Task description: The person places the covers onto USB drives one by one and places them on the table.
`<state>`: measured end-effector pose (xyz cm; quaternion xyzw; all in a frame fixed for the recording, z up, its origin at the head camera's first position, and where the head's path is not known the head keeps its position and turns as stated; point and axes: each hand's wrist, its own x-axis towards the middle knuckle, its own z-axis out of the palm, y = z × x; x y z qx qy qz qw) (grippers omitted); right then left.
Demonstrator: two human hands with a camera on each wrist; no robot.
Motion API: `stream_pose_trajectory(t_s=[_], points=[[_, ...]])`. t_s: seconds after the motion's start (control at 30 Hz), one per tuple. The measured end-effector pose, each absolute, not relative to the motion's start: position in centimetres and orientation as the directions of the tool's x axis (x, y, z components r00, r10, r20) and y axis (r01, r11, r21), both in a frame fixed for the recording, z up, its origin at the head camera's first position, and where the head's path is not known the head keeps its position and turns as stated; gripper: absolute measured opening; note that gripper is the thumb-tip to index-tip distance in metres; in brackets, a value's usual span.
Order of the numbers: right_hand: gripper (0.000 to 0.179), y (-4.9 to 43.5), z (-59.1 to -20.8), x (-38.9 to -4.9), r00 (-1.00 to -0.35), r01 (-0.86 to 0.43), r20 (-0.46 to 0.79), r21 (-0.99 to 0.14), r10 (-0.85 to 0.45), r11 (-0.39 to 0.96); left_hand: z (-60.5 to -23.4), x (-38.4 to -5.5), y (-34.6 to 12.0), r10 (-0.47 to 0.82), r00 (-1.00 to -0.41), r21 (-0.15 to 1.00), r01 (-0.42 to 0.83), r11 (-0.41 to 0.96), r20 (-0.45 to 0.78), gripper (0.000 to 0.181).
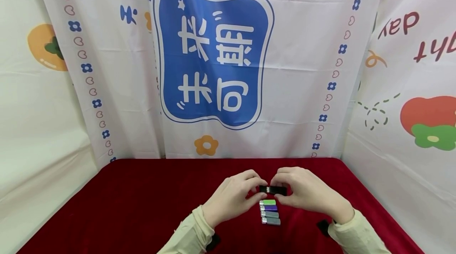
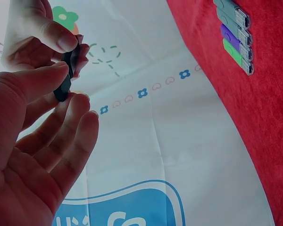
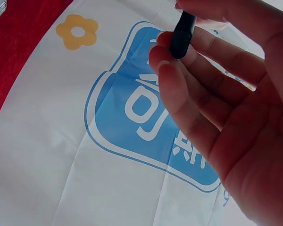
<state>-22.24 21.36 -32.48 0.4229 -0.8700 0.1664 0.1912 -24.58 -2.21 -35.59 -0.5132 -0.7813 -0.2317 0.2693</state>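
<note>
Both hands hold a black USB stick (image 1: 278, 190) between them, above the red cloth. My right hand (image 1: 306, 190) pinches its longer body. The fingers and thumb of my left hand (image 1: 233, 192) pinch the short black end piece (image 1: 263, 189), which looks like a cap. A bit of silver shows between the two black parts in the head view. Just below the hands, several USB sticks lie in a column: a green one (image 1: 268, 202), a purple one (image 1: 269, 208) and grey ones (image 1: 271, 221). Their metal plugs point left, under clear caps.
A red cloth (image 1: 135, 202) covers the table. White printed curtains (image 1: 303, 68) hang behind it and at both sides. Black pieces sit beside the left wrist (image 1: 213, 242) and the right wrist (image 1: 323, 227), partly hidden by the sleeves.
</note>
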Motion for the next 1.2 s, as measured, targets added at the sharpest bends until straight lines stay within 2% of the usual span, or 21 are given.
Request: stream_pose_trajectory(t_s=[0.27, 0.67, 1.0, 1.2], points=[[0.02, 21.22, -32.6, -22.24, -0.561, -0.804, 0.477, -0.121, -0.676, 0.582, -35.7, -24.59, -2.22, 0.679, -0.327, 0.087, 0.928, 0.363, 0.657, 0.023], [0.022, 21.04, -32.64, -22.14, -0.571, -0.804, 0.465, -0.149, -0.677, 0.576, -35.68, -24.48, -2.14, 0.692, -0.359, 0.107, 0.919, 0.379, 0.627, 0.023], [0.019, 20.99, -32.49, -22.13, -0.566, -0.805, 0.475, -0.14, -0.674, 0.577, -35.6, -24.43, -2.12, 0.651, -0.453, 0.124, 0.865, 0.485, 0.609, 0.021], [0.019, 21.05, -32.46, -22.14, -0.58, -0.796, 0.464, -0.146, -0.669, 0.588, -35.63, -24.37, -2.1, 0.635, -0.472, 0.14, 0.855, 0.5, 0.612, 0.019]])
